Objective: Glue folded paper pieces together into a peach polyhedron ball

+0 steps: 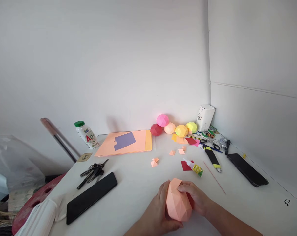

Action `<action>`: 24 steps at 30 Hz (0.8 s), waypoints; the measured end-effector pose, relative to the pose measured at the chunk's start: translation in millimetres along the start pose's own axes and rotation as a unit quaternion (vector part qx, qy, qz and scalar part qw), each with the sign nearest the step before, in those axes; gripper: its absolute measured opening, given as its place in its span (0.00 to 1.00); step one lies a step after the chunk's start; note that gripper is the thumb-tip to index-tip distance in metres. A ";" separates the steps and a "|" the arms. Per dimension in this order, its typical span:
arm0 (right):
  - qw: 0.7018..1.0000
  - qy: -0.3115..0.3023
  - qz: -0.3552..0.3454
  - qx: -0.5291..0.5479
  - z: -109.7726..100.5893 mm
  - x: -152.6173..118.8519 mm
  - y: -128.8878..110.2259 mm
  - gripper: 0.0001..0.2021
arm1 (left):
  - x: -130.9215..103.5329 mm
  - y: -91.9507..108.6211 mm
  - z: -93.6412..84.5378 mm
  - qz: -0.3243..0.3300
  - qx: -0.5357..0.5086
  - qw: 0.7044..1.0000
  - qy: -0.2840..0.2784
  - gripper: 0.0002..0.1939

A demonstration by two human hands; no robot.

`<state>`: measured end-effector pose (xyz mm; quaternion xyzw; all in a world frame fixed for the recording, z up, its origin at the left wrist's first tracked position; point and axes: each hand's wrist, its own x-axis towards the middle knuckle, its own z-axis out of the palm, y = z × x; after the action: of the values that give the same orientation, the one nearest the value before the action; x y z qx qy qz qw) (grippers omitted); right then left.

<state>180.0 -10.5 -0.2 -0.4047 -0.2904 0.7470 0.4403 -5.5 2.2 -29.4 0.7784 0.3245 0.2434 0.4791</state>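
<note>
I see both hands cupping the peach paper polyhedron (178, 200) on the white table (138, 190): my left hand (155, 213) wraps its near left side, fingers curled under it, and my right hand (196, 196) grasps its right side with fingertips on the top edge. Beyond the polyhedron lies a glue tube (194, 167) on a red paper scrap (186, 166), with small peach folded pieces (154, 162) to the left of that. Left of the polyhedron rests a black phone (91, 196), with keys (92, 172) behind it. Far behind the polyhedron, coloured paper balls (174, 127) line the wall.
</note>
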 end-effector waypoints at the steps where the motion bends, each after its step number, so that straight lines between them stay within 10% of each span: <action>1: 1.000 0.000 0.001 0.002 0.0 0.0 0.1 0.08 | 0.0 -0.4 0.1 0.000 0.000 1.000 0.000 0.58; 24: 1.000 -0.008 0.002 -0.002 1.7 -1.2 -2.9 0.08 | 0.1 -5.6 1.6 -0.004 0.018 1.000 -0.002 0.60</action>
<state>180.0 -10.4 3.4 -0.4002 -0.2946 0.7506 0.4355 -5.9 3.1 -35.1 0.7861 0.3309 0.2344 0.4666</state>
